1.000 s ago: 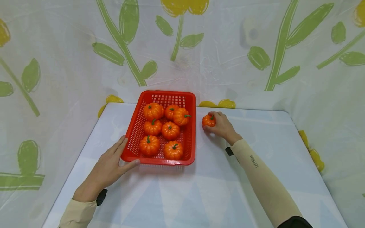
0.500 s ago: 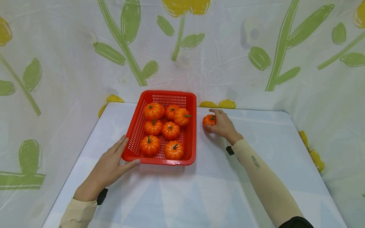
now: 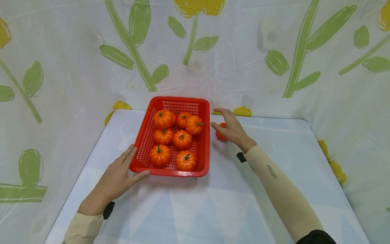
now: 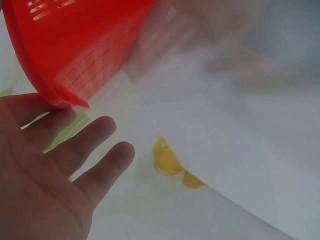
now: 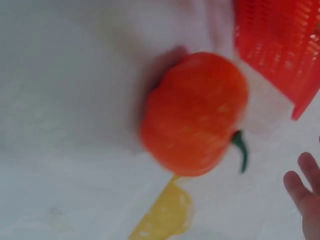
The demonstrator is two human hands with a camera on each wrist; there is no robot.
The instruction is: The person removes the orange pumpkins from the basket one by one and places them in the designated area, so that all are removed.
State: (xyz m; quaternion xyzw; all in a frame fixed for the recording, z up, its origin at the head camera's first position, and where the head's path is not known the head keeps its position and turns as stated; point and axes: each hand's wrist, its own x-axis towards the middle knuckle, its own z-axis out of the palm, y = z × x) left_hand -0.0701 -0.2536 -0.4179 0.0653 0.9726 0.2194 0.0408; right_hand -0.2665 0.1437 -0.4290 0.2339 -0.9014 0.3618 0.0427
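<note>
Lone orange pumpkin (image 5: 195, 115) lies near far edge of table (image 3: 289, 145), just right of red basket (image 3: 207, 135). Right hand (image 3: 233, 129), spread wide near pumpkin, holds nothing; left hand (image 3: 113, 179), nearly straight, touches basket. Pumpkin seems light, stiff, slightly slippery; better grip round sides, not stem (image 5: 241, 149).

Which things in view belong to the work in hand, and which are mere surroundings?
Likely part of the job:
red basket
seven orange pumpkins inside it
lone pumpkin beside it
left hand
right hand

Apparently just surroundings:
flower-printed sheeting
table
</note>
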